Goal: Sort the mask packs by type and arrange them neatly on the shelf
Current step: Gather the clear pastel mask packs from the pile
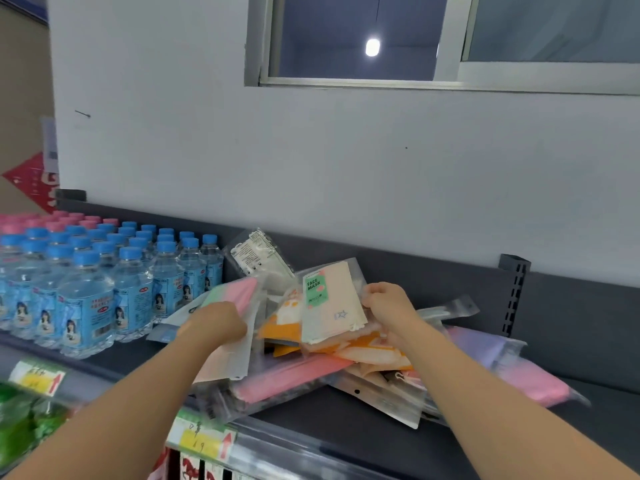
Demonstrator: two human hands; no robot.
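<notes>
Mask pile [311,372] on the dark shelf [346,431]
Left hand [216,323] grips pink-green pack [230,294]; right hand [386,303] pinches cream pack [332,306].

A shop aisle.
Dark metal shelf [346,424] with yellow price labels [34,378] along its near edge; rows of identical water bottles [86,299] at left; sealed mask packs [332,306] heaped to their right.

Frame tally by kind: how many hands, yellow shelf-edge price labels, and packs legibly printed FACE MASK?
Hands: 2, left hand, right hand
Yellow price labels: 2
FACE MASK pack: 1
Total: 5
</notes>
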